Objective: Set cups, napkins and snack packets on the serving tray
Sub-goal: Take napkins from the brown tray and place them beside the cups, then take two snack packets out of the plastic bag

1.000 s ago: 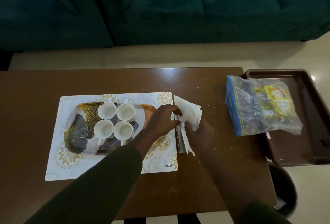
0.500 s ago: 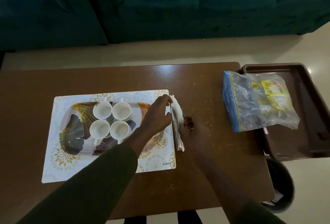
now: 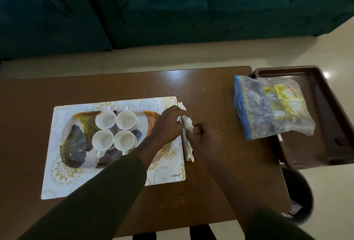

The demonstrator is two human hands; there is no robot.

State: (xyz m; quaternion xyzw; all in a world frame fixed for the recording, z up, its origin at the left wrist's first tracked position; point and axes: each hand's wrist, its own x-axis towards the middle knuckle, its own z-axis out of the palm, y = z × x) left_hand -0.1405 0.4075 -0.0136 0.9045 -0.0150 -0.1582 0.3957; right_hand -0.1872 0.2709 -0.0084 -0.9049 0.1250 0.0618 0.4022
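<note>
Napkin step in hand. Both hands meet at the right edge of the placemat [image 3: 164,174]. Left hand [image 3: 168,124] has its fingers curled against the napkins [image 3: 187,150], index finger laid over the top. Right hand [image 3: 203,138] has fingers curled in, pinching the same bundle from the other side. The napkins stand on edge on the worktop [image 3: 220,182], just beside the serving tray [image 3: 74,140] and not on it yet. Four cups [image 3: 106,119] are already on the tray, grouped left of centre.

Next, I'd say: lift the bundle left onto the free right end of the tray, clear of the cups. Snack packets are untouched in the zip bag [image 3: 268,107] at the far right, overlapping a brown tray [image 3: 325,144].
</note>
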